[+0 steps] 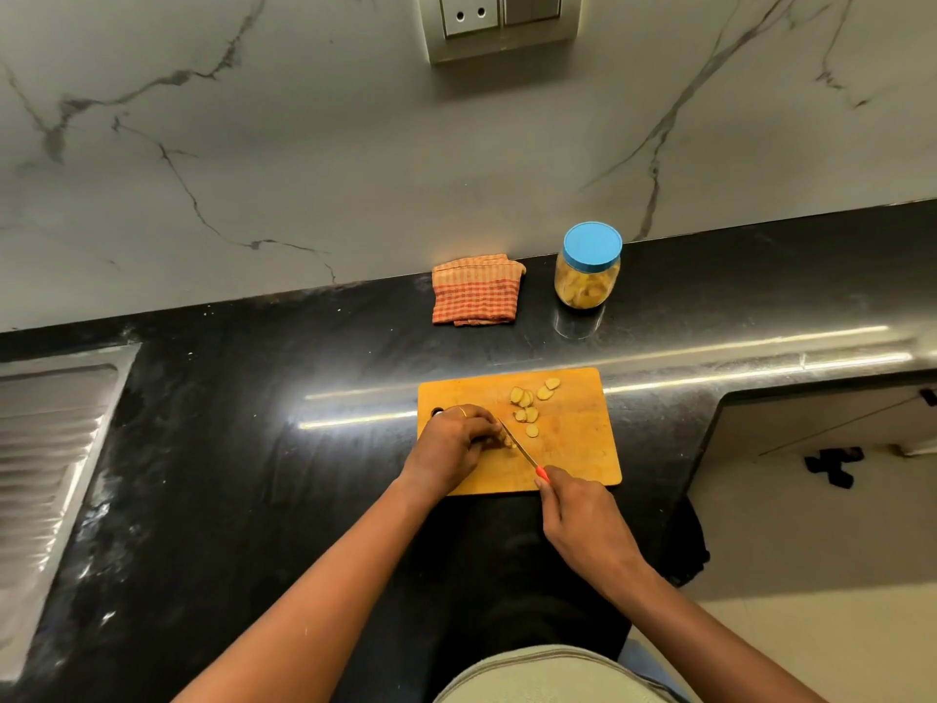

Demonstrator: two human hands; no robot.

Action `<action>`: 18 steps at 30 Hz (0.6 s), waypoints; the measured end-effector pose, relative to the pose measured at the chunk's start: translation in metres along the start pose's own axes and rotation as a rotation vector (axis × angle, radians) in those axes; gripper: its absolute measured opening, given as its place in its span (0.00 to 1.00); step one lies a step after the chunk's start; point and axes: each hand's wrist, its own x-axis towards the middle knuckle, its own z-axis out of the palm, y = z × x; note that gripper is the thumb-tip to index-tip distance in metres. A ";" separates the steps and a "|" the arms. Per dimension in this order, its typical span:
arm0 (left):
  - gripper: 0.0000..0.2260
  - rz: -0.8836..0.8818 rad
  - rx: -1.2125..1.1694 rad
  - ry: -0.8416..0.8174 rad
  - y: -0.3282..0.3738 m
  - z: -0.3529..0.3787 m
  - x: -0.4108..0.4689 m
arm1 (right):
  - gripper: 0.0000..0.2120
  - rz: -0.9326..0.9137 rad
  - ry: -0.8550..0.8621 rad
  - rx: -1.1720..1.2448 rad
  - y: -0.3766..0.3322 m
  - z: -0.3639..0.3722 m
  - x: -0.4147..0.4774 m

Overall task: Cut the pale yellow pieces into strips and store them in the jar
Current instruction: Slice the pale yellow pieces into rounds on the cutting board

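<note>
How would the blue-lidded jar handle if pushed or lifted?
The jar looks like clear plastic, part full: probably light. Its lid is on, so nothing should spill. Squat and upright, it likely slides rather than tips.

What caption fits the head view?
Left hand steadies a pale yellow piece on the cutting board; right hand cuts with a red-handled knife; lidded jar behind.

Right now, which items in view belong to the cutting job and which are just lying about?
Job: knife in the right hand, pale yellow pieces (one held by the left hand), cutting board, lidded jar.
Lying about: checked cloth, wall socket, sink drainer.
</note>
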 end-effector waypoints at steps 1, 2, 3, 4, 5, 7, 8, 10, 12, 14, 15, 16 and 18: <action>0.09 0.003 -0.006 -0.007 -0.001 0.001 0.000 | 0.15 0.001 -0.001 -0.003 -0.001 0.000 0.000; 0.09 0.006 -0.012 -0.015 -0.002 0.001 0.000 | 0.15 0.002 -0.001 -0.009 -0.002 0.000 0.001; 0.08 0.010 -0.018 -0.022 -0.002 0.001 0.000 | 0.15 0.003 0.002 -0.018 -0.003 0.000 0.002; 0.08 0.013 -0.025 -0.027 -0.002 0.001 0.001 | 0.15 0.003 0.004 -0.026 -0.003 0.000 0.003; 0.08 0.015 -0.034 -0.030 -0.003 0.001 0.001 | 0.16 0.002 0.003 -0.032 -0.003 0.000 0.004; 0.08 0.016 -0.042 -0.032 -0.004 0.000 0.003 | 0.16 0.002 -0.006 -0.042 -0.005 0.000 0.005; 0.08 0.021 -0.039 -0.033 -0.004 0.000 0.004 | 0.16 0.004 -0.010 -0.050 -0.005 -0.001 0.005; 0.08 0.044 -0.027 -0.029 -0.004 0.000 0.007 | 0.17 0.008 -0.017 -0.065 -0.007 -0.002 0.006; 0.08 0.059 -0.012 -0.026 -0.006 0.000 0.007 | 0.17 0.014 -0.013 -0.072 -0.008 -0.002 0.006; 0.08 0.068 -0.003 -0.019 -0.006 0.001 0.006 | 0.17 0.017 0.002 -0.068 -0.008 -0.003 0.008; 0.08 0.071 -0.003 -0.014 -0.007 0.002 0.006 | 0.17 0.019 0.003 -0.067 -0.008 -0.003 0.009; 0.08 0.077 -0.002 -0.011 -0.007 0.002 0.006 | 0.17 0.022 -0.003 -0.065 -0.008 -0.003 0.010; 0.08 0.094 0.000 -0.012 -0.008 0.002 0.006 | 0.17 0.034 -0.020 -0.064 -0.009 -0.002 0.011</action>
